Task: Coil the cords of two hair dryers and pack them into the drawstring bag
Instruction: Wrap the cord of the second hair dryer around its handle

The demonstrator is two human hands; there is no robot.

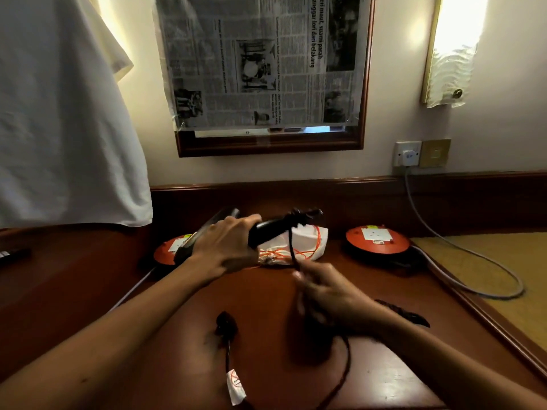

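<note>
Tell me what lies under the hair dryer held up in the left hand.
Below the hair dryer, a white drawstring bag with orange cord lies on the desk. The left hand covers the bag's left end.

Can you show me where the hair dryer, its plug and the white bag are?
Hair dryer (268, 229), head view: on its black handle.
Plug (226, 322), head view: on the plug body lying on the desk.
White bag (305, 241), head view: on its white fabric.
</note>
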